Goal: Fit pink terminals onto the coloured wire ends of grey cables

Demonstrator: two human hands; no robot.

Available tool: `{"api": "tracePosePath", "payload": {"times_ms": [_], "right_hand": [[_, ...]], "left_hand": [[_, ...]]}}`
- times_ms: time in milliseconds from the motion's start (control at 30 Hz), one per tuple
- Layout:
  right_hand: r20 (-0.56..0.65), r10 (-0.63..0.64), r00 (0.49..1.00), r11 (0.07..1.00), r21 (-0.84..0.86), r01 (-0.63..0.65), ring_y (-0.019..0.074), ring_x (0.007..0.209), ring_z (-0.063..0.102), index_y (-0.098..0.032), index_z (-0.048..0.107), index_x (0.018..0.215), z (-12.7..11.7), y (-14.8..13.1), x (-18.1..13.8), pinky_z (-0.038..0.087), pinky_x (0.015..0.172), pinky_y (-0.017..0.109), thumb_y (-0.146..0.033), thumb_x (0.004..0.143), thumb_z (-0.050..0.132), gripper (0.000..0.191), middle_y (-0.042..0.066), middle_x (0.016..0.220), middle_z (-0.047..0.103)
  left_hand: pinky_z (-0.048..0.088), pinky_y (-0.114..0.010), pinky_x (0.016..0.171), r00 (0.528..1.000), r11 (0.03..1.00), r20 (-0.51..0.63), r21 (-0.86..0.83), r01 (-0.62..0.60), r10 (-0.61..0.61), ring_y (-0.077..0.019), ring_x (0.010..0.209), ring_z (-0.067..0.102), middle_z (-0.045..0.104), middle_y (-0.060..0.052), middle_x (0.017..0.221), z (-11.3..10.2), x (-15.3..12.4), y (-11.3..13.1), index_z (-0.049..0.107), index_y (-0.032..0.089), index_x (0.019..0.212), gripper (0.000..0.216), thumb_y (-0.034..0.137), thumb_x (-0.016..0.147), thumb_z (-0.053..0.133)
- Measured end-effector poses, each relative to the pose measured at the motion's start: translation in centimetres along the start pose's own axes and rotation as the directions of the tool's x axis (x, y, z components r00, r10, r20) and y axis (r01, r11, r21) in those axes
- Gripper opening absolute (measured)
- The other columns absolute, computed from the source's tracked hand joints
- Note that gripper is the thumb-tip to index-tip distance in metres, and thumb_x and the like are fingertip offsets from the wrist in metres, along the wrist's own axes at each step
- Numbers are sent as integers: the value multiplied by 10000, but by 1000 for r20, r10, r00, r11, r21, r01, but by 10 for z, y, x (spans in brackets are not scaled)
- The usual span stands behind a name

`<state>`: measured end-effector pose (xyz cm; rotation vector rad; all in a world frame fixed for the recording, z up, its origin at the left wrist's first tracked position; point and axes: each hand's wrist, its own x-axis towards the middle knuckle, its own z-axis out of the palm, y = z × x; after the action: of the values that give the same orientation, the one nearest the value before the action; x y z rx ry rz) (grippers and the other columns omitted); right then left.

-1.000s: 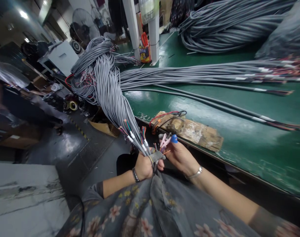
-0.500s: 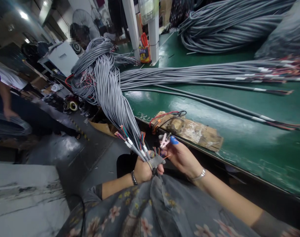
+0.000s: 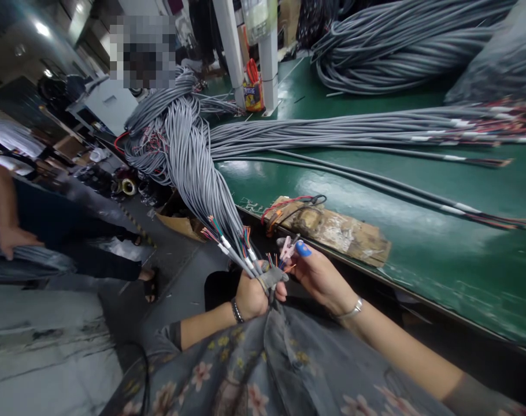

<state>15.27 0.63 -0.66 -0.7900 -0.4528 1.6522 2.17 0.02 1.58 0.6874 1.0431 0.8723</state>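
My left hand (image 3: 255, 294), with grey covering on its fingers, is closed around the ends of several grey cables (image 3: 249, 267). White bands and stripped coloured wires (image 3: 219, 230) stick up from these cables. Thin loose wires (image 3: 272, 260) stand out above my left fingers. Just right of them, my right hand (image 3: 317, 277) pinches a small pale pink clip (image 3: 288, 248). Blue wrapping covers the tip of my right thumb. The clip is close to the loose wires; I cannot tell whether it touches them.
Grey cable (image 3: 193, 144) hangs over the edge of the green table (image 3: 376, 185). A wooden block (image 3: 347, 234) with red and black leads lies at that edge. Large coils (image 3: 388, 52) sit at the back. At left, a person's hand (image 3: 15, 238) holds cable.
My right hand has moved slightly left and the clip is nearer the loose wires. The person at left has stepped closer with the cable. My left hand has hardly moved.
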Motion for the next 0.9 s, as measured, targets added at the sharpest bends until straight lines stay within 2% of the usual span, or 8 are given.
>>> {"api": "tracePosePath", "payload": {"times_ms": [400,500,567,667,733,800,900], "right_hand": [[-38,47,998,997,63,-45,119,560,513,-196,716,746,2,1,3,456,522,245,-536,562,845,408,-7,642,630],[-32,32,999,999,36,-31,125,541,493,-199,700,708,1,3,4,438,527,266,-599,578,805,433,-12,611,607],[-42,-36,998,999,-38,35,138,544,489,-207,691,689,-1,6,3,428,542,283,-675,617,730,476,-7,600,596],[-65,-219,974,951,-238,198,163,592,507,-225,680,668,-6,9,2,428,598,305,-721,704,614,502,4,613,602],[-44,-258,965,916,-328,230,175,610,516,-233,682,676,-7,10,1,431,611,316,-720,739,575,502,10,625,607],[-10,-200,980,933,-308,187,176,591,512,-229,690,693,-6,9,2,438,591,324,-735,729,569,521,16,624,606],[23,-87,996,987,-136,89,151,550,500,-215,716,743,-3,7,5,446,544,303,-724,656,659,519,7,613,607]], "left_hand": [[376,-188,336,1000,1000,-11,20,9,-9,-82,302,471,560,0,381,1,2,-1,583,129,533,486,537,444,833],[375,-190,337,1000,1000,-6,15,14,-14,-83,307,472,558,2,384,0,2,-1,577,130,539,479,521,443,837],[374,-192,336,1000,1000,7,9,3,-3,-84,309,473,558,1,387,-1,2,-2,577,129,549,462,507,466,830],[375,-194,338,1000,1000,24,7,-11,11,-85,311,476,557,0,390,-3,1,-2,584,127,563,432,489,506,813],[376,-193,340,1000,1000,25,13,-12,12,-85,312,477,556,1,388,-3,1,-2,585,127,564,422,481,512,809],[377,-194,340,1000,1000,21,22,-8,7,-86,313,477,558,1,390,-3,2,-3,582,130,559,422,478,500,814],[373,-199,338,1000,999,15,33,-2,2,-89,311,474,558,-2,391,-2,2,-2,582,130,555,438,494,486,816]]}}
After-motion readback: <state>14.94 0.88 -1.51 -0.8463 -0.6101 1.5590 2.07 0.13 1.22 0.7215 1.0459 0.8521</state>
